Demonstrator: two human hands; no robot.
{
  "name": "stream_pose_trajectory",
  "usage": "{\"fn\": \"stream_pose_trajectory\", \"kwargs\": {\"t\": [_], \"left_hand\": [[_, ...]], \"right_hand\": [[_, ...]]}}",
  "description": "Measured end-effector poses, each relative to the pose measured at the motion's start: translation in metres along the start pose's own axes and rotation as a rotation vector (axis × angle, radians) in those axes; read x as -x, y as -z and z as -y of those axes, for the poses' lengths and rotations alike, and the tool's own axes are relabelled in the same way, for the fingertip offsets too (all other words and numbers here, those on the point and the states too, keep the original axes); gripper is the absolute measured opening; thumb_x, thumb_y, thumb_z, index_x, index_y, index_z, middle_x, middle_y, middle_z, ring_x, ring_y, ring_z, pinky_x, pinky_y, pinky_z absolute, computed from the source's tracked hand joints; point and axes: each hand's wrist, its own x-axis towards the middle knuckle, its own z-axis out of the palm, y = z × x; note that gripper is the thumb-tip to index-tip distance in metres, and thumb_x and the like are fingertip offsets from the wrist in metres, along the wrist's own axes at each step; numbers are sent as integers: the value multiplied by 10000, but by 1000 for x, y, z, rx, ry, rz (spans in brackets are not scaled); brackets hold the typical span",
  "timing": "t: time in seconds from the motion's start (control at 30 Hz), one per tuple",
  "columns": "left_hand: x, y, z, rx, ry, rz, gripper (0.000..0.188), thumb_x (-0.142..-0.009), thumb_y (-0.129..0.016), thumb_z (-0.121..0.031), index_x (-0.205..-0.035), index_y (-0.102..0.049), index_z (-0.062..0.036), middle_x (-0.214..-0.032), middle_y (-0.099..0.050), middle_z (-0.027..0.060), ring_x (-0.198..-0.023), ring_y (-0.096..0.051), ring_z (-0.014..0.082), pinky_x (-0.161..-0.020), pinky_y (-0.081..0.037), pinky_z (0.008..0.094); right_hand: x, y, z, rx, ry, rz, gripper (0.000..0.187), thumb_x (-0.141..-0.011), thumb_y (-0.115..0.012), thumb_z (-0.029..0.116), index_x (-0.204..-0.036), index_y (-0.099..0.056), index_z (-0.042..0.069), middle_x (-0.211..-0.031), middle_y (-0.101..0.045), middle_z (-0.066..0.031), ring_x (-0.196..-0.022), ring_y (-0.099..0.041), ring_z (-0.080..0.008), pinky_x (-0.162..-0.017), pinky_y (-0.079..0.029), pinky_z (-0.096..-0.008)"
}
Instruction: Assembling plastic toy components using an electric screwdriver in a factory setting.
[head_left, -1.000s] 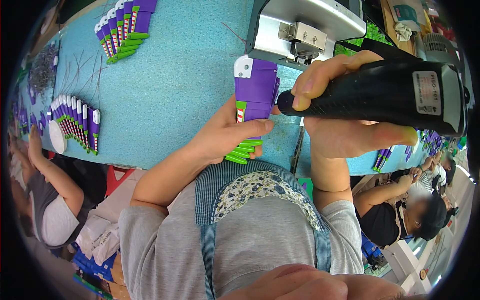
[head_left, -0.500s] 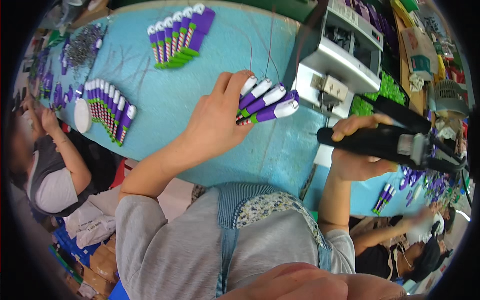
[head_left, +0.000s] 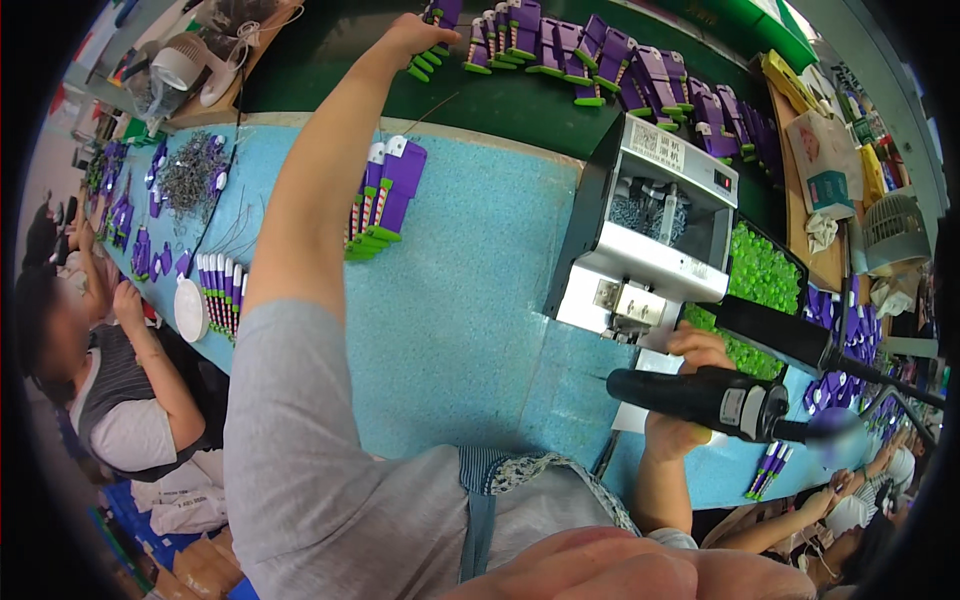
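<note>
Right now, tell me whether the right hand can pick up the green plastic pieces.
Probably not: the right hand is wrapped around a black electric screwdriver. The green plastic pieces look close by, though a second black tool partly covers them in this view.

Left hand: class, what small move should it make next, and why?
The left hand should probably ease its grip and leave the purple-and-green pieces there: it holds them at the dark green surface, just left of a row of similar pieces, which looks like a fitting place.

Purple pieces [head_left: 401, 188] on blue tabletop [head_left: 470, 300]
</note>
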Motion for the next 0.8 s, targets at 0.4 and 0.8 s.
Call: {"fn": "stream_pose_trajectory", "kwargs": {"t": [0.4, 0.8], "left_hand": [[-17, -5, 27, -812, -351, -442, 760, -844, -543, -552, -1310, -413, 35, -1380, -381, 287, -1240, -434, 408, -1007, -389, 452], [28, -64, -49, -592, -220, -66, 810, -813, -429, -729, -1475, -213, -316, -1556, -98, 130, -1373, -109, 508, -1073, -173, 638]], "right_hand": [[12, -10, 15, -335, -150, 179, 628, -841, -595, 567, -1133, -428, 37, -730, -604, -123, -605, -569, -183, -579, -477, -302], [22, -14, 14, -246, -175, 231, 644, -816, -619, 576, -1135, -418, 53, -757, -596, -102, -628, -554, -154, -564, -445, -276]]}}
